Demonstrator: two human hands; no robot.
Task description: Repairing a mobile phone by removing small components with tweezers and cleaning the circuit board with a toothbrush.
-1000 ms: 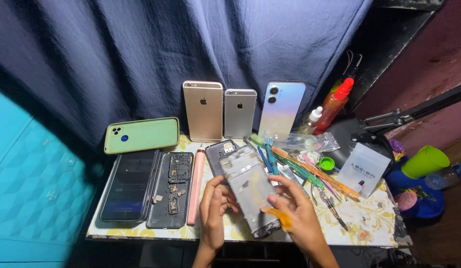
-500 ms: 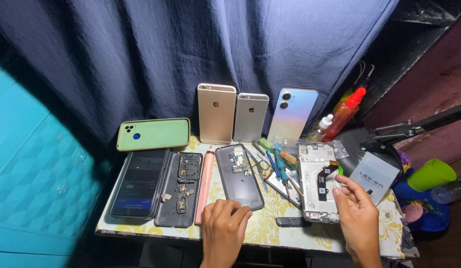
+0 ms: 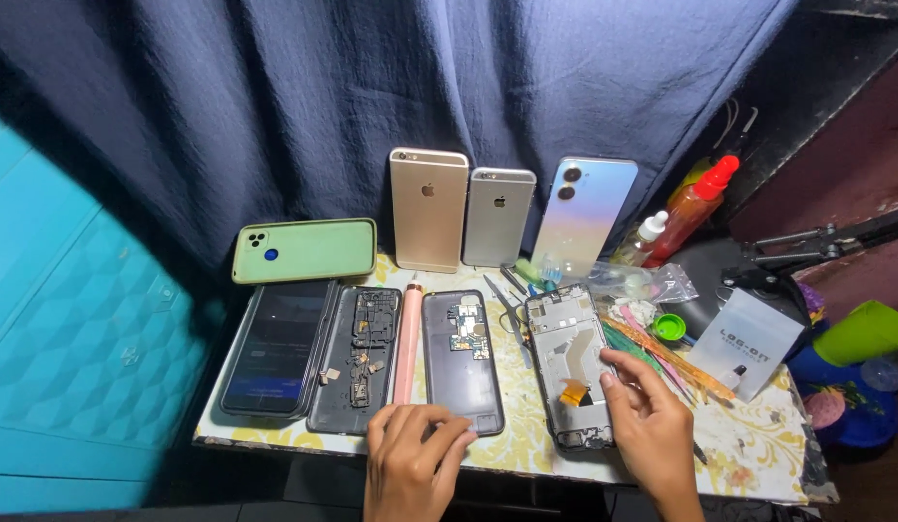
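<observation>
An opened phone frame (image 3: 568, 358) with bare metal and an orange flex cable lies flat on the small table (image 3: 521, 447). My right hand (image 3: 650, 430) rests against its right edge, fingertips touching it. My left hand (image 3: 407, 460) sits at the table's front edge, fingers loosely curled, just below a dark phone back shell (image 3: 460, 360) with small boards inside. It holds nothing.
A black phone (image 3: 275, 346), another opened dark shell (image 3: 360, 358) and a pink strip (image 3: 407, 340) lie at left. A green-cased phone (image 3: 306, 250), gold, silver and bluish phones lean on the curtain. Tools (image 3: 662, 350), a red bottle (image 3: 692, 208), a white box (image 3: 756, 340) crowd the right.
The phone frame held up in both hands a second ago now lies flat on the table. My left hand let go and dropped to the front edge.
</observation>
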